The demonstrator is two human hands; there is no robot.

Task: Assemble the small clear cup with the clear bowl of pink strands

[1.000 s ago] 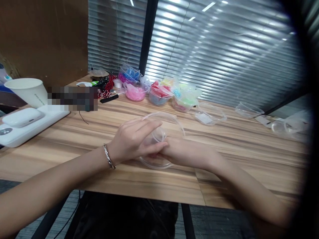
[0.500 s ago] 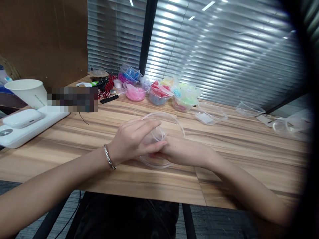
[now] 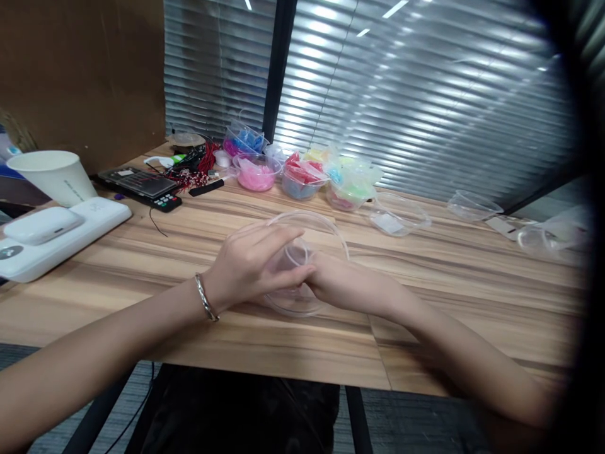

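A clear round plastic container (image 3: 338, 234) rests on the table in front of me, its curved rim showing behind and below my hands. My left hand (image 3: 258, 261), with a silver bracelet at the wrist, is closed over its left side, fingers and thumb bent around clear plastic. From the right, my right hand (image 3: 331, 277) reaches into or against the container, wrist bent. Its fingers are mostly hidden behind my left thumb and the plastic, so what they hold cannot be made out. The two hands meet at the container's middle.
Clear tubs with pink (image 3: 256, 175), red (image 3: 305, 173) and green (image 3: 352, 189) bagged pieces line the back. At right lie clear lids (image 3: 401, 215) and a clear bowl (image 3: 474, 207). Left: a paper cup (image 3: 54, 176), white power bank (image 3: 94, 221), remote (image 3: 167, 202) and red wires (image 3: 208, 157).
Both hands stay almost where they were around the container. My right hand has shifted very slightly.
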